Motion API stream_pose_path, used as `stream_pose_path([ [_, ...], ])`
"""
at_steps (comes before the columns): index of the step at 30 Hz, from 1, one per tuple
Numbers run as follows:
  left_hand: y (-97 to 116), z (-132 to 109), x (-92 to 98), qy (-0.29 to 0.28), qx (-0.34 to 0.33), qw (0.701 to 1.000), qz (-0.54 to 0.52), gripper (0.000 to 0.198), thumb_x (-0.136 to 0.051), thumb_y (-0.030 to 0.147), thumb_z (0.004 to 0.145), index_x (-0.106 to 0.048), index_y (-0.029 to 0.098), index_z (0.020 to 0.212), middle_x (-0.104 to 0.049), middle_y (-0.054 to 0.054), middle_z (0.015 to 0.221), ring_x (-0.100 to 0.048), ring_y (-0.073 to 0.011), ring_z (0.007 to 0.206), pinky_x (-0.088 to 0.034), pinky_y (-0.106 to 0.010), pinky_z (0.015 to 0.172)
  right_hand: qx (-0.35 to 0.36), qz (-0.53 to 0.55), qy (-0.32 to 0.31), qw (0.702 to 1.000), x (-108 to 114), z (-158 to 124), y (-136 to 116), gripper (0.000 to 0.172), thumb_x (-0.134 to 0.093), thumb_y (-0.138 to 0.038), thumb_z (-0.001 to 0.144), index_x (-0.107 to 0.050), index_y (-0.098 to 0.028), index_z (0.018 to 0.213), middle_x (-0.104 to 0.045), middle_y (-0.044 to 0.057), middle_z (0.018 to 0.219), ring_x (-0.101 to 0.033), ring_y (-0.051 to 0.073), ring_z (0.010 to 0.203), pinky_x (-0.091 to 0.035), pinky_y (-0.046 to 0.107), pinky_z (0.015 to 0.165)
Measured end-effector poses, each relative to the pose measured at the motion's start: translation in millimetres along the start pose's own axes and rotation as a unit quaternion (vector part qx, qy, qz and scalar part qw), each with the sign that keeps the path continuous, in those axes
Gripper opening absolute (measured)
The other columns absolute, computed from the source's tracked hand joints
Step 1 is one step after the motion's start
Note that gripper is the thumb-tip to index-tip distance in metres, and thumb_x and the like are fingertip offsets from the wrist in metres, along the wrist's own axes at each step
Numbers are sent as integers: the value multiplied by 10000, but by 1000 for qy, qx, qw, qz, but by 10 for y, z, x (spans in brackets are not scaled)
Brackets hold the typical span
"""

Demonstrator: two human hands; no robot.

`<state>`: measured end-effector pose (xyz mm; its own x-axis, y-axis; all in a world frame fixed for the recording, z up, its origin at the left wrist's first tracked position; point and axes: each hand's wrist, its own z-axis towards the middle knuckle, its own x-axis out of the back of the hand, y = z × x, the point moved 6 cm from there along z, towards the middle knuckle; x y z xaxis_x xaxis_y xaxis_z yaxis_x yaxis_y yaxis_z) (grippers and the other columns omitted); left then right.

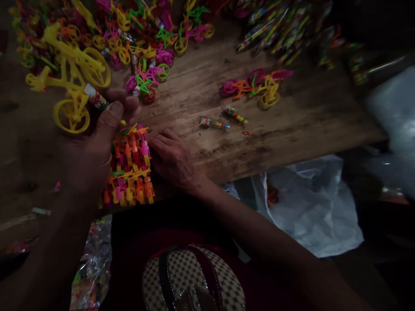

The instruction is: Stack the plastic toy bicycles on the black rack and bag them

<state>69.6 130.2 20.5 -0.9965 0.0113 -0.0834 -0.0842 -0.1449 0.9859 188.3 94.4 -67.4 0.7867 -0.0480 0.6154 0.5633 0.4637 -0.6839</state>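
My left hand (97, 129) is closed around a yellow toy bicycle (73, 71). A small printed candy tube (96, 97) with a white end is pinched under my left thumb, against the bicycle. Below that hand, a block of toy bicycles (131, 168) in orange, yellow and pink stands in tight rows at the table's near edge. My right hand (175, 157) rests palm down on the wood at the block's right side, fingers loosely bent towards it. Whether the fingertips touch the block is hard to make out in the dim light.
Loose toy bicycles (129, 39) are heaped at the far left of the wooden table (207, 164). More bicycles (256, 86) lie right of centre, near two candy tubes (215, 124). A tube pile (285, 30) lies far right. A white bag (314, 207) hangs below the edge; a patterned cap (191, 276) shows at the bottom.
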Motion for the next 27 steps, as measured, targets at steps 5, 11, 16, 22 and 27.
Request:
stream_pose_path([
  [5, -27, -18, 81, 33, 25, 999, -27, 124, -832, 279, 826, -748, 221, 895, -749, 6, 952, -737, -181, 923, -639, -365, 909, 23, 40, -9, 999, 80, -12, -43, 241, -474, -178, 1003, -706, -185, 1069, -721, 92, 919, -609, 238, 885, -523, 391, 845],
  [11, 173, -55, 101, 38, 101, 992, 66, 157, -810, 319, 812, -788, 232, 941, -791, -17, 957, -765, -209, 958, -634, -323, 873, 33, 29, 176, 983, 693, 128, -229, 179, -580, -131, 962, -720, -221, 1030, -757, 57, 889, -697, 200, 810, -567, 336, 762],
  [16, 203, -60, 42, -44, 43, 987, 151, 219, -762, 337, 834, -800, 238, 1026, -792, -41, 1119, -729, -236, 1107, -580, -360, 1025, 25, 168, 200, 965, 795, 378, -571, 108, -626, -192, 960, -722, -202, 1009, -743, 62, 963, -701, 166, 873, -580, 303, 805],
  [22, 275, -40, 6, -73, -78, 911, 397, 325, -647, 301, 868, -771, 271, 1168, -778, -22, 1202, -737, -256, 1120, -583, -385, 1016, -13, 269, 160, 950, 595, 467, -510, 145, -596, -175, 897, -728, -207, 947, -705, 53, 1011, -649, 170, 917, -553, 305, 819],
  [27, 420, -59, -200, -174, -158, 854, 464, 366, -603, 259, 908, -726, 208, 1249, -757, -39, 1254, -739, -237, 1125, -594, -360, 1014, -30, 302, 155, 940, 700, 357, -311, 144, -580, -228, 930, -710, -208, 873, -669, 11, 848, -610, 151, 785, -509, 284, 720],
])
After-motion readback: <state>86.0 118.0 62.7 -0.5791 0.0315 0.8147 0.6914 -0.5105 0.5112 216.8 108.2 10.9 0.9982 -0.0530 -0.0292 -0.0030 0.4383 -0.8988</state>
